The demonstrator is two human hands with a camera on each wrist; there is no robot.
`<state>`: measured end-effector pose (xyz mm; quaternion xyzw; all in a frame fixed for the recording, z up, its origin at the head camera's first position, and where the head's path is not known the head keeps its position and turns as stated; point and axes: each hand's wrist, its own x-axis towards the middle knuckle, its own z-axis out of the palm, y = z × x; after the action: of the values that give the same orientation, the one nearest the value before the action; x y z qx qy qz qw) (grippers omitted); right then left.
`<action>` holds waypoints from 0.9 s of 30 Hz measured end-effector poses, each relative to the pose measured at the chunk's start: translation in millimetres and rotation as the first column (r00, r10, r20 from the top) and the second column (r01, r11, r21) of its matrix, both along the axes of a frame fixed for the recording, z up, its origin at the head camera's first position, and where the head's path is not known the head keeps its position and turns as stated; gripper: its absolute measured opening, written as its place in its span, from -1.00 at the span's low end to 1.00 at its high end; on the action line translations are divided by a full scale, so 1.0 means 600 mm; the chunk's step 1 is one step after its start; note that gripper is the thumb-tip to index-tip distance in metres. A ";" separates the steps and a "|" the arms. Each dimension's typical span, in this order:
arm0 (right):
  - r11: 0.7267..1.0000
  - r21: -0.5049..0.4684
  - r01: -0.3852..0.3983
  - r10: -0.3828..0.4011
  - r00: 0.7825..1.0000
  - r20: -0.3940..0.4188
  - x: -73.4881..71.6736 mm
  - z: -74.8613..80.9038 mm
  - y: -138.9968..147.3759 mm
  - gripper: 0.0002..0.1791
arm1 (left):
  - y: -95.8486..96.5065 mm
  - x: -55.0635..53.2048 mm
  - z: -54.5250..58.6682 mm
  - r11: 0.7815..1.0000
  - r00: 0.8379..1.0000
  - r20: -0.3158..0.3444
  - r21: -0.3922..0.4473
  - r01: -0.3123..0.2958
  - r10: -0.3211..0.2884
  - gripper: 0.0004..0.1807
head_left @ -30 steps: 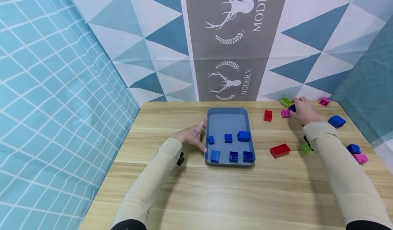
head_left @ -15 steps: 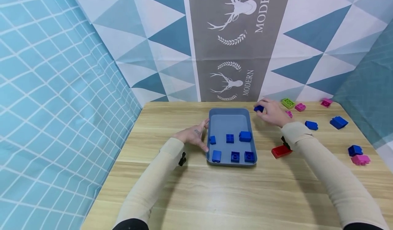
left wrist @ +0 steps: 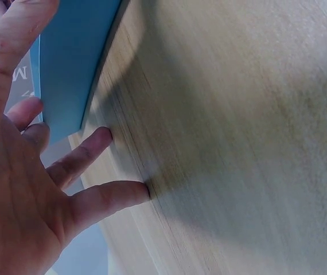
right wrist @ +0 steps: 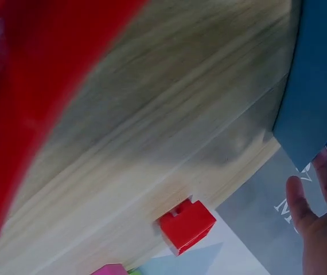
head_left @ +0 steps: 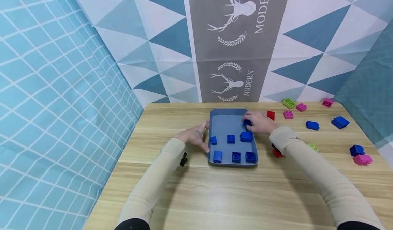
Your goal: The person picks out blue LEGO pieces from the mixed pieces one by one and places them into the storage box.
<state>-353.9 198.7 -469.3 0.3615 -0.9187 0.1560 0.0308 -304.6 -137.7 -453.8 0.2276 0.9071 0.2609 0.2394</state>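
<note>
A grey-blue tray (head_left: pixel 225 121) lies on the table, with several blue toy building bricks (head_left: pixel 231 139) spread over its lower half. At its far right corner my right hand (head_left: pixel 261 122) pinches another blue building brick (head_left: pixel 246 122) just inside the rim; whether that brick touches the tray floor I cannot tell. In the right wrist view this brick is mostly hidden behind the tray wall. My left hand (head_left: pixel 196 137) rests against the tray's left side with spread fingers. The left wrist view shows two of its fingertips (left wrist: pixel 103 134) on the wood beside the tray wall (left wrist: pixel 71 63).
Right of the tray lie red bricks (head_left: pixel 271 115), pink bricks (head_left: pixel 288 115), a green brick (head_left: pixel 289 103) and blue bricks (head_left: pixel 312 125). My right forearm passes over another red brick (head_left: pixel 277 153). A patterned cloth (head_left: pixel 228 52) hangs behind the table's back edge.
My right hand has carried a blue brick leftward from the bricks at the back right to the tray's far right corner. The left hand has stayed at the tray's side.
</note>
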 end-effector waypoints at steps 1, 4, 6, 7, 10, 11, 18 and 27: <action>1.000 0.006 -0.007 0.007 1.000 -0.009 0.001 -0.001 0.000 -0.69 | 0.001 0.000 0.000 1.000 1.000 0.001 -0.001 -0.001 0.001 0.62; 1.000 0.022 -0.020 0.020 1.000 -0.001 0.003 0.001 0.000 -0.69 | 0.003 -0.001 -0.001 1.000 1.000 -0.003 -0.004 -0.001 0.001 0.62; 0.999 0.041 -0.022 0.022 1.000 0.010 0.004 0.003 -0.002 -0.69 | 0.004 -0.001 -0.001 1.000 1.000 -0.005 -0.006 0.002 -0.002 0.62; 0.998 0.055 -0.021 0.021 1.000 0.014 0.003 0.003 -0.003 -0.69 | 0.005 -0.002 -0.001 1.000 1.000 -0.004 -0.006 0.002 -0.002 0.62; 0.996 0.091 -0.017 0.015 1.000 0.020 0.002 0.001 -0.005 -0.69 | 0.009 -0.003 -0.001 1.000 1.000 -0.007 -0.013 0.006 -0.006 0.62; 0.995 0.099 -0.014 0.012 1.000 0.020 0.002 0.001 -0.006 -0.70 | 0.010 -0.003 -0.001 1.000 1.000 -0.003 -0.011 0.006 -0.006 0.63; 0.987 0.160 0.020 -0.023 1.000 0.016 0.004 0.003 -0.009 -0.67 | 0.015 -0.006 -0.001 1.000 1.000 -0.012 -0.019 0.008 -0.008 0.62; 0.995 0.073 0.064 -0.067 0.997 0.041 0.005 0.005 -0.001 -0.50 | 0.010 -0.007 -0.001 0.999 1.000 -0.001 -0.033 0.010 -0.010 0.65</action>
<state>-350.9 198.4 -466.5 0.3285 -0.9355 0.1299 0.0030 -308.8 -131.5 -454.4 0.2282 0.9102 0.2447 0.2439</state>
